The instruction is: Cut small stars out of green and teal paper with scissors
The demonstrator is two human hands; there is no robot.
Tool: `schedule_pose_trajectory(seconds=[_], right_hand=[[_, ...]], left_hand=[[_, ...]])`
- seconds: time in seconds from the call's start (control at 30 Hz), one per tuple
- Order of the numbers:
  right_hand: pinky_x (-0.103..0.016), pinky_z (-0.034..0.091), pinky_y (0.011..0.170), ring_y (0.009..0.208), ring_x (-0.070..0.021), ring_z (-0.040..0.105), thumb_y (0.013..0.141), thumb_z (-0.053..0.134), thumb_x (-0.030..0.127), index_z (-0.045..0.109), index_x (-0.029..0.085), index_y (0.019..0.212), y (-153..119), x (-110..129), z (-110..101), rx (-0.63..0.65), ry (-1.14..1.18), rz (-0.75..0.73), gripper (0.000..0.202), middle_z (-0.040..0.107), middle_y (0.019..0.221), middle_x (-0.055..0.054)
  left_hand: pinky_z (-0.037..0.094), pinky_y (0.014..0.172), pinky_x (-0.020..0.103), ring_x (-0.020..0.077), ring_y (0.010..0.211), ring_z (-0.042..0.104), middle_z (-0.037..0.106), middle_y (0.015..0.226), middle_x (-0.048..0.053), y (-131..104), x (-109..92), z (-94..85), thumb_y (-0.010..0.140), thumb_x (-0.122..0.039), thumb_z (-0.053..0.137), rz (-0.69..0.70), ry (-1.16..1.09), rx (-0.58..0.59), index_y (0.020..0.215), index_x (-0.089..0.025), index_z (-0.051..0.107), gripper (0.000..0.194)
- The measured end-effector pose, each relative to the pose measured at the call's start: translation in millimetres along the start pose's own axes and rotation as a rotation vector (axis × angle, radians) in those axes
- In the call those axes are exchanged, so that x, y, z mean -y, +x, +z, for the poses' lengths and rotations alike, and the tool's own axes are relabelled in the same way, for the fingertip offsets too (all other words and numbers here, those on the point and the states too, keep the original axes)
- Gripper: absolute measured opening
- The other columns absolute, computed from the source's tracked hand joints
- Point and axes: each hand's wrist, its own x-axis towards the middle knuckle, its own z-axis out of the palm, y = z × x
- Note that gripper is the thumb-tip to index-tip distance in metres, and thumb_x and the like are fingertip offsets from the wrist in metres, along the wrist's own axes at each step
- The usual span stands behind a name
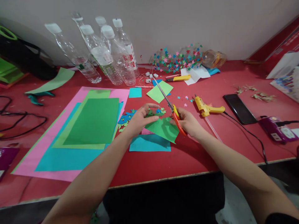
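My right hand (187, 123) is closed round the orange and yellow handles of the scissors (177, 118), whose blades point up and to the left. My left hand (143, 119) hovers with fingers apart over the left side of a green paper piece (164, 128); whether it touches the paper is hard to tell. Under the green piece lie a blue sheet (149, 145) and a bit of pink paper. Cut paper stars (127, 117) in blue, green and red are heaped beside my left hand. Beyond the hands rests a light green square (160, 91).
Large coloured sheets (93, 121) lie at the left. Plastic bottles (112, 59) stand at the back left, near a star-covered bottle (177, 59). A yellow glue gun (207, 107), its cord, a phone (240, 109) and a purple power strip (277, 129) are at the right.
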Motion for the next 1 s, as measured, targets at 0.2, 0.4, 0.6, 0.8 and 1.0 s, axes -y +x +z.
schedule_pose_trajectory(seconds=[0.2,0.4,0.6,0.8,1.0], right_hand=[[-0.025,0.040,0.058,0.066,-0.0114,0.047,0.066,0.072,0.031,0.047,0.022,0.083,0,-8,-2,-0.218,0.018,-0.148,0.031,0.051,0.078,0.003],[-0.027,0.045,0.058,0.067,-0.0122,0.051,0.069,0.074,0.036,0.046,0.022,0.082,-7,-7,3,-0.192,-0.013,-0.208,0.034,0.053,0.083,0.001],[-0.025,0.043,0.045,0.048,-0.0072,0.052,0.069,0.074,0.039,0.042,0.022,0.083,-6,-10,4,-0.123,0.070,-0.127,0.038,0.056,0.081,0.004],[-0.027,0.048,0.052,0.052,-0.0106,0.059,0.072,0.073,0.038,0.042,0.023,0.087,-9,-10,6,-0.136,0.159,-0.162,0.038,0.053,0.071,0.006],[-0.026,0.035,0.049,0.047,-0.0096,0.042,0.075,0.067,0.053,0.039,0.022,0.071,-12,7,-2,-0.136,-0.170,-0.089,0.043,0.041,0.056,0.008]], left_hand=[[0.052,0.065,0.031,0.0157,0.070,0.064,0.069,0.088,0.005,0,3,5.0,0.072,-0.048,0.067,-0.095,-0.310,-0.006,0.102,-0.017,0.058,0.044],[0.055,0.068,0.033,0.0166,0.066,0.065,0.074,0.075,0.005,-8,2,20.0,0.070,-0.042,0.071,-0.106,-0.106,0.145,0.079,-0.016,0.069,0.028],[0.043,0.042,0.024,0.0108,0.040,0.053,0.063,0.048,0.000,-9,2,13.2,0.071,-0.037,0.069,-0.169,-0.037,0.153,0.061,-0.016,0.064,0.023],[0.056,0.060,0.030,0.0161,0.063,0.067,0.073,0.082,0.007,-10,5,22.4,0.071,-0.039,0.071,-0.207,-0.228,0.208,0.095,-0.014,0.066,0.035],[0.037,0.038,0.020,0.0083,0.040,0.051,0.061,0.051,0.001,-4,2,12.5,0.073,-0.030,0.067,-0.102,-0.221,-0.054,0.067,-0.014,0.061,0.019]])
